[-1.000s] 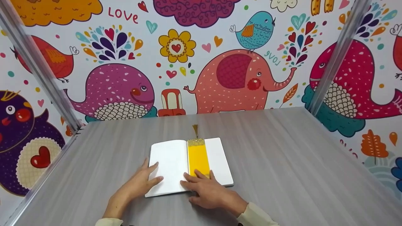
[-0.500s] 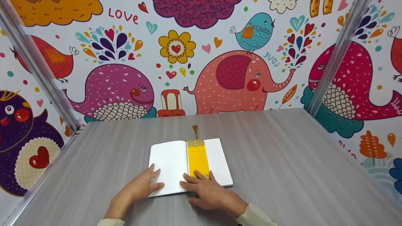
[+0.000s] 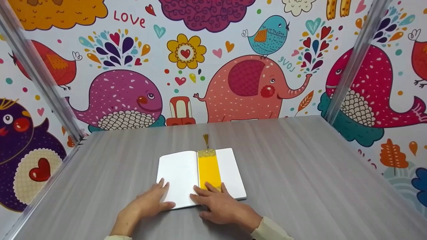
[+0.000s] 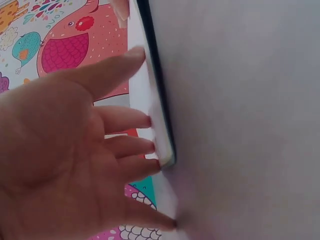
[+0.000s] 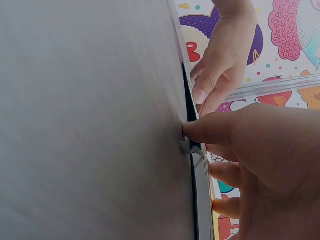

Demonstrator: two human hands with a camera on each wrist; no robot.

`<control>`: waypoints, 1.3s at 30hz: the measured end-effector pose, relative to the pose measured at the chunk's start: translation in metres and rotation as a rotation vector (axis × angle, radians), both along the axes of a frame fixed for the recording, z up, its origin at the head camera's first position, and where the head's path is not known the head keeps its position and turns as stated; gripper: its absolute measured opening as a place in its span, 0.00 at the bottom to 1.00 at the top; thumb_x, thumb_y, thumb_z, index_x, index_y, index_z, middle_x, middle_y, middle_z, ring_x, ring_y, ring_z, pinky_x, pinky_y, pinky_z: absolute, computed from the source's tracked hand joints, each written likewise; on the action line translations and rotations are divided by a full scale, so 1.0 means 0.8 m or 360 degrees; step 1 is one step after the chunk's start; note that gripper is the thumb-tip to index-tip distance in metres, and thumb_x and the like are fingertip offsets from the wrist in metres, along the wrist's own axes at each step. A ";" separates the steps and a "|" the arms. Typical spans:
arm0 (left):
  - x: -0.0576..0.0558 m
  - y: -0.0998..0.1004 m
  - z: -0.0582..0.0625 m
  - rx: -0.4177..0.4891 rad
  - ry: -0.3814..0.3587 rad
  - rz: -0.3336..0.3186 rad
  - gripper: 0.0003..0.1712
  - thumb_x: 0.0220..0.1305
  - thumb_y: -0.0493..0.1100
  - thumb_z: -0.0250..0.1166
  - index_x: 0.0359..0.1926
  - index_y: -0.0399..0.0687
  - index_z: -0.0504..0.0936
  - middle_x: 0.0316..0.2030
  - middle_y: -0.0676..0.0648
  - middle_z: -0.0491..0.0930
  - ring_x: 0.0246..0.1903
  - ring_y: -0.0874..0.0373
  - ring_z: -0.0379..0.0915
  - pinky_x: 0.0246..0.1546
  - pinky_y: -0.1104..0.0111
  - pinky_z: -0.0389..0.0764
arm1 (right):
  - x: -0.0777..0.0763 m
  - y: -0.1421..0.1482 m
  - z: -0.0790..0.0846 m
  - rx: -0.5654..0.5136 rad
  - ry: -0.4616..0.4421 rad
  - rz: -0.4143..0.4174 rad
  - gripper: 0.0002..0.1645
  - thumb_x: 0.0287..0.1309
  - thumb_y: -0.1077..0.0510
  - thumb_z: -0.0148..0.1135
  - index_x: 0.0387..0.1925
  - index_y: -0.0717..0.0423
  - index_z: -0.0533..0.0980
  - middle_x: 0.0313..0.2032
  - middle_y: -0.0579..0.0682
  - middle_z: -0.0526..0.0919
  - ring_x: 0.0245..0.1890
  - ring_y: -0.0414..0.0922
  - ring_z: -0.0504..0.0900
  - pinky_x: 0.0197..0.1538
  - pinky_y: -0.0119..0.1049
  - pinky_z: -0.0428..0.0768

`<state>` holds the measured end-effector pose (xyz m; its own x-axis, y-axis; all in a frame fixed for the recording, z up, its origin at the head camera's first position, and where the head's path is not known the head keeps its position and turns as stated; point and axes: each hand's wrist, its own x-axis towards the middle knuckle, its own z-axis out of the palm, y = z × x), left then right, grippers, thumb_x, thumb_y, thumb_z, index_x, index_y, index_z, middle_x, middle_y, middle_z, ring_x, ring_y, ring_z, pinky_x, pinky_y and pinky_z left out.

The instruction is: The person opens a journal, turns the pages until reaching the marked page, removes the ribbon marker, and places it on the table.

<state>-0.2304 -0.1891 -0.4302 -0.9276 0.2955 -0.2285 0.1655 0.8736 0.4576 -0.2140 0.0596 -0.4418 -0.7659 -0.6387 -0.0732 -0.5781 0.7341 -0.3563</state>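
An open notebook with blank white pages (image 3: 178, 170) lies flat on the table in the head view. Along its gutter, on the right-hand page, rests a yellow bookmark (image 3: 209, 170) with a glittery gold top band and a gold tassel (image 3: 205, 140) reaching past the top edge. My left hand (image 3: 146, 204) has its fingers spread over the lower left corner of the notebook, thumb on the page. My right hand (image 3: 222, 206) lays its fingertips on the bookmark's lower end and the pages beside it. In the right wrist view, that thumb (image 5: 210, 128) sits at the bottom of the spine.
The grey wood-grain table (image 3: 287, 160) extends around the notebook on all sides. Behind it stands a white wall (image 3: 213, 43) printed with cartoon animals, and metal posts (image 3: 353, 63) rise at both back corners.
My left hand has slid down along the notebook's left edge toward its bottom corner. The right hand, bookmark and notebook have stayed in nearly the same place.
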 end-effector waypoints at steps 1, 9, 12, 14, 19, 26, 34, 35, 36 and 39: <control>0.000 -0.001 0.000 -0.0002 -0.0020 0.0004 0.46 0.54 0.59 0.63 0.65 0.37 0.60 0.68 0.33 0.50 0.68 0.35 0.44 0.60 0.37 0.51 | 0.000 0.000 0.000 0.0000 -0.0001 0.0002 0.35 0.58 0.47 0.56 0.66 0.29 0.58 0.69 0.37 0.55 0.70 0.53 0.51 0.62 0.68 0.49; -0.001 -0.009 -0.001 0.0045 -0.0061 -0.0037 0.48 0.51 0.58 0.66 0.66 0.37 0.59 0.69 0.33 0.48 0.67 0.34 0.43 0.61 0.37 0.50 | 0.000 -0.003 0.002 0.0006 -0.0058 0.0001 0.35 0.58 0.46 0.57 0.66 0.29 0.57 0.69 0.37 0.54 0.71 0.52 0.50 0.63 0.68 0.47; -0.001 -0.013 0.000 0.0075 -0.0084 -0.0066 0.46 0.54 0.58 0.63 0.66 0.37 0.59 0.69 0.33 0.48 0.68 0.34 0.42 0.63 0.40 0.49 | 0.000 -0.003 0.003 0.0010 -0.0074 -0.0001 0.35 0.58 0.46 0.57 0.66 0.28 0.57 0.69 0.36 0.54 0.71 0.52 0.50 0.63 0.67 0.46; 0.000 -0.016 0.002 0.0091 -0.0086 -0.0078 0.44 0.56 0.59 0.60 0.66 0.37 0.60 0.69 0.33 0.49 0.68 0.35 0.43 0.64 0.43 0.49 | 0.000 -0.003 0.002 0.0011 -0.0072 0.0002 0.35 0.58 0.46 0.57 0.66 0.28 0.57 0.69 0.37 0.54 0.71 0.52 0.50 0.63 0.68 0.47; 0.001 -0.018 0.004 0.0120 -0.0030 -0.0068 0.37 0.60 0.54 0.59 0.64 0.37 0.64 0.67 0.34 0.55 0.67 0.38 0.48 0.64 0.45 0.52 | 0.000 -0.002 0.002 0.0008 -0.0087 0.0008 0.35 0.58 0.46 0.56 0.66 0.28 0.56 0.70 0.36 0.53 0.71 0.52 0.49 0.64 0.68 0.46; -0.001 -0.007 0.005 0.0094 0.0037 -0.0007 0.33 0.60 0.49 0.60 0.61 0.33 0.66 0.65 0.34 0.58 0.66 0.39 0.53 0.64 0.47 0.55 | -0.002 0.000 0.003 0.0030 -0.0083 0.0012 0.35 0.59 0.46 0.56 0.66 0.28 0.56 0.70 0.36 0.53 0.71 0.52 0.50 0.64 0.67 0.46; -0.008 0.015 0.009 -0.0121 0.0122 0.0096 0.36 0.58 0.51 0.63 0.65 0.43 0.64 0.59 0.37 0.65 0.60 0.41 0.62 0.57 0.45 0.64 | -0.002 0.002 0.006 0.0011 -0.0083 0.0028 0.35 0.59 0.46 0.56 0.66 0.28 0.56 0.70 0.37 0.54 0.71 0.52 0.50 0.63 0.68 0.47; -0.009 0.018 0.010 -0.0166 0.0142 0.0090 0.37 0.57 0.51 0.63 0.65 0.44 0.64 0.58 0.37 0.65 0.58 0.42 0.63 0.56 0.45 0.65 | -0.002 0.003 0.007 0.0004 -0.0086 0.0033 0.35 0.59 0.46 0.56 0.66 0.28 0.57 0.69 0.37 0.54 0.71 0.53 0.50 0.63 0.68 0.48; -0.010 0.021 0.010 -0.0201 0.0157 0.0087 0.36 0.56 0.51 0.64 0.64 0.45 0.65 0.56 0.37 0.66 0.56 0.42 0.65 0.54 0.44 0.66 | -0.002 0.005 0.009 -0.0005 -0.0094 0.0036 0.34 0.59 0.45 0.56 0.66 0.29 0.57 0.69 0.38 0.55 0.71 0.53 0.51 0.63 0.68 0.49; -0.011 0.027 0.011 -0.0245 0.0181 0.0088 0.35 0.55 0.51 0.65 0.62 0.43 0.68 0.53 0.36 0.66 0.51 0.43 0.66 0.50 0.44 0.68 | -0.006 0.008 0.015 -0.0035 -0.0112 0.0057 0.33 0.58 0.44 0.56 0.65 0.32 0.59 0.69 0.40 0.57 0.70 0.53 0.53 0.62 0.66 0.53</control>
<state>-0.2393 -0.1676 -0.4211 -0.9639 0.2130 -0.1597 0.1585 0.9411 0.2987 -0.2187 0.0662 -0.4300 -0.7360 -0.6677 -0.1117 -0.5767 0.7048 -0.4131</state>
